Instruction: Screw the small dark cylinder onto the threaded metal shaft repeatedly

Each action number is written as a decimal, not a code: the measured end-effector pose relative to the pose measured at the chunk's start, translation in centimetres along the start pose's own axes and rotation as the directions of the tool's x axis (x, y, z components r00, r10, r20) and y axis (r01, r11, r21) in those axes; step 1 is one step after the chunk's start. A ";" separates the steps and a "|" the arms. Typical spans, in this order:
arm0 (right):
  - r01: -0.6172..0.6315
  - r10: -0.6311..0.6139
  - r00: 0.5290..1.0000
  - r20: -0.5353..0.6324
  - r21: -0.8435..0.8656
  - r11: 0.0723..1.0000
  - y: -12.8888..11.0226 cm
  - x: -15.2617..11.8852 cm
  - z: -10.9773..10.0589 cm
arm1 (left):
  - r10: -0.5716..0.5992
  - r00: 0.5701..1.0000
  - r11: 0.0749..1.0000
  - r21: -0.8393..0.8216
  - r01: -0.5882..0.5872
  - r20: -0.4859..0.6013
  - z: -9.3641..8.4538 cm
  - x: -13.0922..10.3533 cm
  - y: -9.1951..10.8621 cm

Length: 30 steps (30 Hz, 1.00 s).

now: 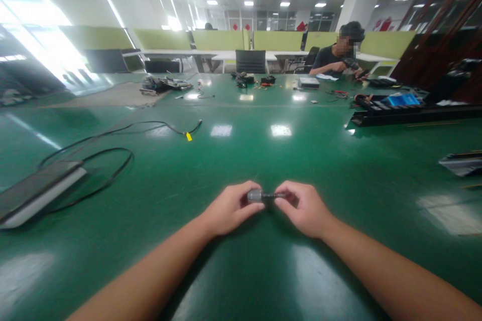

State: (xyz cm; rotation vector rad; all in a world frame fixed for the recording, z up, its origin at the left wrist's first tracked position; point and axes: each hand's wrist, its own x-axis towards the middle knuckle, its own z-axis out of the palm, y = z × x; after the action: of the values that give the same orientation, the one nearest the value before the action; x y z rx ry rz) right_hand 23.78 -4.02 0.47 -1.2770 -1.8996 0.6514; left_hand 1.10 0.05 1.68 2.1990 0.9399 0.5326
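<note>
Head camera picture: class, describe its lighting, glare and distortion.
Head view: ceiling lights glare in patches on the green table; window light washes out the upper left; wide lens bends the edges; left hand and right hand holding the small metal part are sharp.

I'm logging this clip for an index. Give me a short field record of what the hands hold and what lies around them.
left hand: pinches the grey cylindrical end of a small part
right hand: pinches the thin dark shaft end of the same part
part position: held between both hands, low over the green table
left of hands: flat device with a looping black cable
cable end: yellow tag
right side: long black tray holding items
far side: a seated person working with their own hands
</note>
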 end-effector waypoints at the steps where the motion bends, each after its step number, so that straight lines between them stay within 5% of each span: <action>1: -0.001 0.001 1.000 -0.001 0.002 1.000 0.0 0.0 0.0 | 0.000 1.000 1.000 -0.001 0.000 -0.001 0.0 0.0 0.0; 30: -0.006 0.006 0.999 -0.033 -0.001 1.000 0.5 0.2 -0.2 | -0.012 0.999 1.000 -0.017 0.012 -0.038 0.1 0.1 -0.3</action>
State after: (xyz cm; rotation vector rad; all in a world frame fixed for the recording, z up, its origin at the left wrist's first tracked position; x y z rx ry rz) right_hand 24.17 -3.69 0.28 -1.2870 -1.8706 0.6283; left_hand 1.04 0.25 1.40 2.1738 0.9648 0.5770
